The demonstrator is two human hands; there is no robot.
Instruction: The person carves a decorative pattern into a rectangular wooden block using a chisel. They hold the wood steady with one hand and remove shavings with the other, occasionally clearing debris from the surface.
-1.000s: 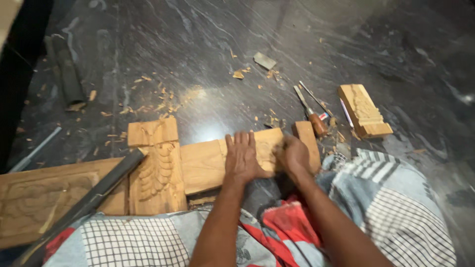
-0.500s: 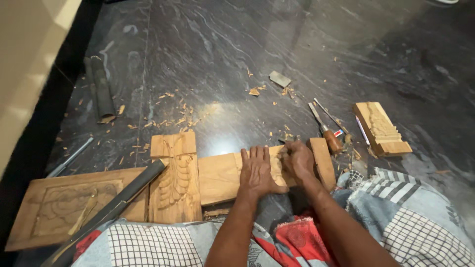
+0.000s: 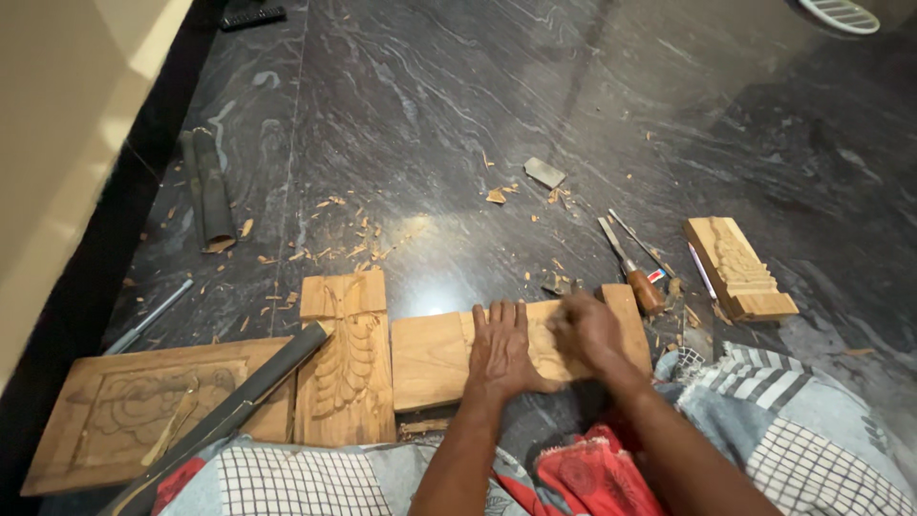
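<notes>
Left hand (image 3: 499, 346) lies flat, fingers spread and straight, palm pressing down on the wooden plank (image 3: 435, 358) on the floor; it grips nothing, only pins the wood. Right hand (image 3: 585, 332) rests on the same plank just to the right of the left hand, blurred, so I cannot tell how far its fingers are curled or whether they close round a small tool.

The plank lies directly under both hands, its long axis running left to right across the person's lap. Both hands sit on its right half, the right hand nearer its right end; the left half of the plank is bare.

Touching the plank's left end stands one carved upright block (image 3: 344, 358), its long axis at right angles to the plank. Left of that block lies one carved panel (image 3: 115, 420), with a dark flat bar (image 3: 239, 406) slanting across it. Beyond the plank's right end lie two chisels (image 3: 630, 268) side by side, and further right one small carved block (image 3: 740, 268). Well above the plank's left end, one dark tube (image 3: 208, 191) rests on the dark stone floor (image 3: 430, 96), with one thin metal rod (image 3: 148, 315) below it. Wood chips (image 3: 334, 244) are scattered above the plank, too many to count.
</notes>
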